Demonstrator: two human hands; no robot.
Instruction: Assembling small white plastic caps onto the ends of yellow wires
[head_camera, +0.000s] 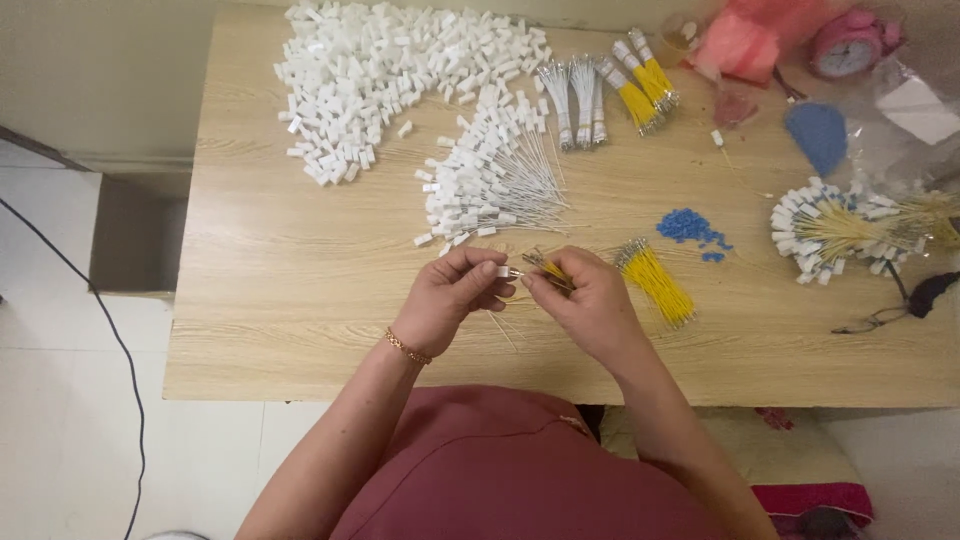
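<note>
Far left of the wooden table (300, 300): loose pile of white plastic blocks (370, 70), heaped at the back edge, within arm's reach but off the working patch in front of me. Just right of it, a fan of white blocks with thin wires already in them (490, 180), blocks to the left, wire tails pointing right, so they lie flat and do not tangle. My left hand (450, 300), gold bracelet (407, 347) at the wrist, has fingers closed narrow on a single white block (505, 271), pinched between thumb and forefinger with its open end turned toward the other hand. My right hand (590, 305) sits just beside it, fingertips nearly touching the left's, fingers closed on a few yellow wires (552, 271) with metal ends aimed at the block; held low over the table, near my body, which keeps both hands steady. Whether a wire tip is inside the block, I cannot tell. Just right of that hand, a bundle of yellow wires (657, 284) lies at an angle, close for picking. Beyond it, small blue beads (692, 228). At the back, tied bundles of white and yellow wires (610, 95). Far right: a ring of blocks with yellow wires (845, 230), a pink clock (848, 45), a pink bag (745, 40) and clear plastic bags (915, 105).
</note>
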